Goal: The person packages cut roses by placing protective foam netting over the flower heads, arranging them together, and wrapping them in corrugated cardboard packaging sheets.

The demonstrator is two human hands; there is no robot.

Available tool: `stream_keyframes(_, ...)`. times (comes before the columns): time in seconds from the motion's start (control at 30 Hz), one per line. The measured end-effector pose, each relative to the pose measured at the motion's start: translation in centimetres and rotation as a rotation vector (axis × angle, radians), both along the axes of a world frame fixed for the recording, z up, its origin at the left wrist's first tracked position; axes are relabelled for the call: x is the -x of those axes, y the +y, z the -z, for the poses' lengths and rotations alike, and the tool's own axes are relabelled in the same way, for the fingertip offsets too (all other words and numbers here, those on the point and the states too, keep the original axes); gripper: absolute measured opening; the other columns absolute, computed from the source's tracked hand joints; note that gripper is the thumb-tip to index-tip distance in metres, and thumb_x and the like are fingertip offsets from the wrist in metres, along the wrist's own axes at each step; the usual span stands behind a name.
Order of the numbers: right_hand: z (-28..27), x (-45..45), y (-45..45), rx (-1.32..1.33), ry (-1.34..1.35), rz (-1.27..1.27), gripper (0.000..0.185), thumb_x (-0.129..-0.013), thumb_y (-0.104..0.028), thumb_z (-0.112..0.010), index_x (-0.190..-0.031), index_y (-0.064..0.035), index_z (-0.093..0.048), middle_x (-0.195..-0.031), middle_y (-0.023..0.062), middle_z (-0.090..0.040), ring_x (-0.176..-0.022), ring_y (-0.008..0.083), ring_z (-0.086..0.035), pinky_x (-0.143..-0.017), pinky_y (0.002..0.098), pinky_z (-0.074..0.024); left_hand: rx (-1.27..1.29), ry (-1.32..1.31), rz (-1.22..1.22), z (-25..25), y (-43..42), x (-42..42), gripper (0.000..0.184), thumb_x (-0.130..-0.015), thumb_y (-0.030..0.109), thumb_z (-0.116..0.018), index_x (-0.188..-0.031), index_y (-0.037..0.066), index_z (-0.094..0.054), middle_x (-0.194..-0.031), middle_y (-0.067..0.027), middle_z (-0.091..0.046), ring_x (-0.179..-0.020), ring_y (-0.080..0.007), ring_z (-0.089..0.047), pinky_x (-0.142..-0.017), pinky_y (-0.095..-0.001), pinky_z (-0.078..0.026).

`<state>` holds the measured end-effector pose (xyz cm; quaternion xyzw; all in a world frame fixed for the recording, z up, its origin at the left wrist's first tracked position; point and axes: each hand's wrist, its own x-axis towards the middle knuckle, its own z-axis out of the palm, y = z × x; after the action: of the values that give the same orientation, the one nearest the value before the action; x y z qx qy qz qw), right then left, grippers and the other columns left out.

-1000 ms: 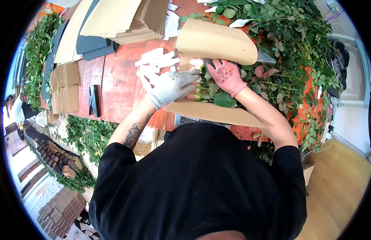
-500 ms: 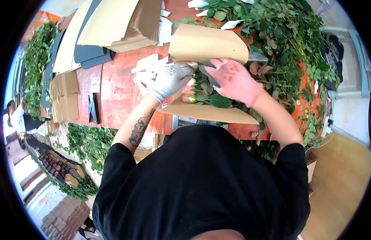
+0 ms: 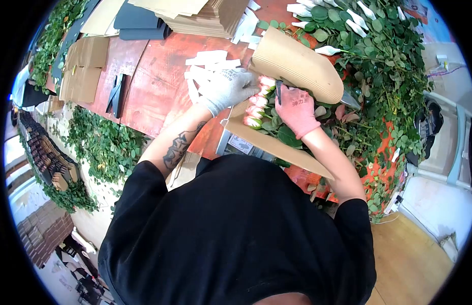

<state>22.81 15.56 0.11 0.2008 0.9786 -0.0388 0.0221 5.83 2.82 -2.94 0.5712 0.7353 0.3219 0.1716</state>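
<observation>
Several pink-and-white roses (image 3: pixel 255 109) lie in a row, heads to the left, between the raised sides of a brown corrugated cardboard sheet (image 3: pixel 297 63). My left hand (image 3: pixel 226 90), in a pale grey glove, is at the heads, its bent fingertips beside the upper roses. My right hand (image 3: pixel 296 109), in a pink glove with dark fingertips, is curled over the stems just right of the heads. Its fingers look closed on rose stems, though the leaves (image 3: pixel 288 136) and the glove hide the grip. The cardboard's near side (image 3: pixel 279 146) stands up below my right wrist.
White paper strips (image 3: pixel 213 61) lie left of the roses. Scissors (image 3: pixel 116 95) and folded cardboard (image 3: pixel 83 68) are further left on the red table (image 3: pixel 159 66). A cardboard stack (image 3: pixel 208 18) stands at the back. Leafy rose stems (image 3: pixel 378 66) with white-wrapped heads crowd the right.
My view has turned, shifting the table in frame. My right hand has drawn back from the heads along the stems, exposing the row of roses. My left hand stays by the heads.
</observation>
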Motion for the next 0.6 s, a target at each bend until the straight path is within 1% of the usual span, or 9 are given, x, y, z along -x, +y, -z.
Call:
stream_keyframes(0.07, -0.2, 0.4, 0.1, -0.027, -0.048, 0.009, 0.027, -0.082, -0.022, -0.057, -0.106, -0.0099, -0.059, -0.077, 0.011, -0.065, -0.073, 0.0277, -0.065, -0.065, 0.0397, -0.0518, -0.056, 0.038, 0.002, 0.5, 0.2, 0.0, 0.019, -0.08, 0.027, -0.066, -0.08, 0.008, -0.066, -0.075, -0.0076, -0.063, -0.07, -0.0247, -0.062, -0.066, -0.0365, -0.048)
stream_keyframes(0.13, 0.1, 0.4, 0.4, 0.09, 0.057, 0.028, 0.018, -0.081, -0.024, -0.057, -0.089, -0.0075, -0.06, -0.077, 0.0122, -0.066, -0.074, 0.0289, -0.066, -0.066, 0.0411, -0.0532, -0.032, 0.009, -0.004, 0.4, 0.2, 0.0, 0.019, -0.08, 0.027, -0.066, -0.08, 0.008, -0.066, -0.075, -0.0076, -0.063, -0.07, -0.0248, -0.062, -0.066, -0.0367, -0.047)
stream_keyframes(0.17, 0.3, 0.4, 0.4, 0.089, 0.056, 0.029, 0.018, -0.081, -0.024, -0.057, -0.089, -0.0075, -0.06, -0.077, 0.0122, -0.066, -0.074, 0.0289, -0.066, -0.066, 0.0411, -0.0532, -0.009, -0.013, 0.0, 0.2, 0.3, 0.0, 0.019, -0.08, 0.026, -0.066, -0.079, 0.008, -0.066, -0.076, -0.0076, -0.063, -0.07, -0.0248, -0.062, -0.065, -0.0369, -0.047)
stream_keyframes(0.33, -2.8, -1.1, -0.6, 0.117, 0.103, -0.034, 0.027, -0.08, -0.026, -0.059, -0.101, -0.0089, -0.06, -0.085, 0.0131, -0.066, -0.079, 0.0285, -0.065, -0.069, 0.0402, -0.0525, -0.055, 0.003, 0.011, 0.3, 0.4, 0.0, 0.019, -0.081, 0.027, -0.066, -0.079, 0.008, -0.066, -0.075, -0.0076, -0.063, -0.069, -0.025, -0.061, -0.064, -0.0369, -0.047)
stream_keyframes(0.4, -7.4, -2.6, -0.3, -0.066, 0.463, -0.166, 0.039, -0.079, -0.03, -0.061, -0.112, -0.0098, -0.058, -0.089, 0.0129, -0.066, -0.079, 0.0281, -0.065, -0.07, 0.0403, -0.0517, -0.065, 0.002, 0.014, 0.1, 0.3, 0.7, 0.02, -0.081, 0.027, -0.065, -0.079, 0.008, -0.066, -0.075, -0.0074, -0.063, -0.068, -0.0252, -0.061, -0.063, -0.0367, -0.047)
stream_keyframes(0.47, -11.7, -2.5, 2.9, 0.18, 0.419, 0.106, 0.049, -0.078, -0.035, -0.064, -0.118, -0.0091, -0.055, -0.091, 0.0114, -0.066, -0.083, 0.0281, -0.065, -0.075, 0.0414, -0.0502, 0.008, -0.036, 0.004, 0.4, -0.3, 2.0, 0.02, -0.082, 0.027, -0.064, -0.082, 0.007, -0.067, -0.074, -0.0079, -0.064, -0.065, -0.0227, -0.061, -0.061, -0.0345, -0.047)
stream_keyframes(0.5, -11.9, -1.9, 5.0, 0.007, 0.311, 0.245, 0.047, -0.078, -0.03, -0.066, -0.118, -0.0075, -0.056, -0.092, 0.0137, -0.065, -0.084, 0.0296, -0.064, -0.079, 0.0398, -0.049, -0.02, -0.203, -0.076, -2.3, -0.9, 1.9, 0.022, -0.085, 0.027, -0.061, -0.083, 0.006, -0.067, -0.066, -0.0079, -0.062, -0.061, -0.0224, -0.06, -0.059, -0.0344, -0.046)
stream_keyframes(0.53, -11.6, -1.1, 7.8, -0.172, 0.202, 0.384, 0.045, -0.078, -0.025, -0.068, -0.118, -0.0058, -0.056, -0.092, 0.016, -0.065, -0.084, 0.0312, -0.063, -0.083, 0.0381, -0.0479, -0.076, -0.197, -0.101, -1.6, -1.3, 2.7, 0.019, -0.085, 0.023, -0.061, -0.084, 0.004, -0.067, -0.068, -0.0073, -0.062, -0.061, -0.019, -0.059, -0.058, -0.0325, -0.046)
stream_keyframes(0.6, -7.3, -1.0, 13.9, -0.04, -0.12, 0.516, 0.046, -0.078, -0.019, -0.069, -0.119, -0.0022, -0.056, -0.1, 0.014, -0.065, -0.09, 0.0247, -0.063, -0.087, 0.0322, -0.0461, -0.23, -0.285, -0.121, -3.3, -1.8, 3.5, 0.019, -0.085, 0.02, -0.062, -0.087, 0.002, -0.067, -0.072, -0.0078, -0.064, -0.065, -0.0174, -0.06, -0.06, -0.031, -0.047)
